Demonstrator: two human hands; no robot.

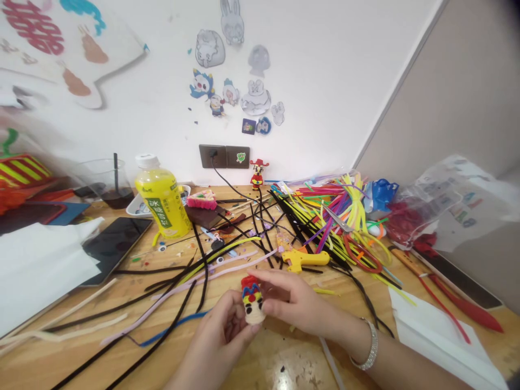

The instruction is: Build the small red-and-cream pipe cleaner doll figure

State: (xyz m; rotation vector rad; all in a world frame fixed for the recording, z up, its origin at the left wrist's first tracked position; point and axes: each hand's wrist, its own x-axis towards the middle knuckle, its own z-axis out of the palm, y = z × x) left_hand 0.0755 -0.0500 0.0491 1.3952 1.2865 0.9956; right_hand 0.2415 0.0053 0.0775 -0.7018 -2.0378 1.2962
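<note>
A small pipe-cleaner doll head [254, 307] with a red, blue and yellow hat, black eyes and a cream face is held between my hands above the table. My left hand [229, 327] grips it from the left and below, thumb along its lower edge. From the right, my right hand [290, 300] closes on it, index finger at the red top and thumb beside the face. A yellow glue gun [303, 259] lies just beyond my right hand. Against the wall stands a finished-looking figure [257, 174] in a red winged hat.
Loose black pipe cleaners [162, 284] cross the wooden table [260, 368]. A colourful pipe-cleaner pile [325, 216] with scissors [339, 219] lies at back right. A yellow drink bottle [162, 200], a dark tablet [117, 246] and a plastic cup [108, 184] stand or lie left. White paper [439, 336] is at right.
</note>
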